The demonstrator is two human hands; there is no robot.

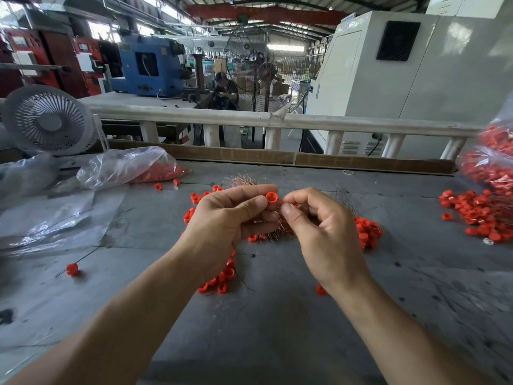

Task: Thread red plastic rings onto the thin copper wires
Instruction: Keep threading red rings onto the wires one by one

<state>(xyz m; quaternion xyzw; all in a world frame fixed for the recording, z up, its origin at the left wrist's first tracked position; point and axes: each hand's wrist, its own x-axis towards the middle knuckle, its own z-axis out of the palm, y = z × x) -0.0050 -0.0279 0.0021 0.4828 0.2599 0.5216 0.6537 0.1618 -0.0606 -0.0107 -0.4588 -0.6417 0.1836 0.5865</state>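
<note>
— Both hands, what do they grip?
— Left hand (222,218) pinches one red ring (271,197) between thumb and forefinger; right hand (319,218), fingers curled, pinches a copper wire (279,202) just beside it.
— Ring orientation?
— Opening faces the camera; the wire's direction cannot be told
</note>
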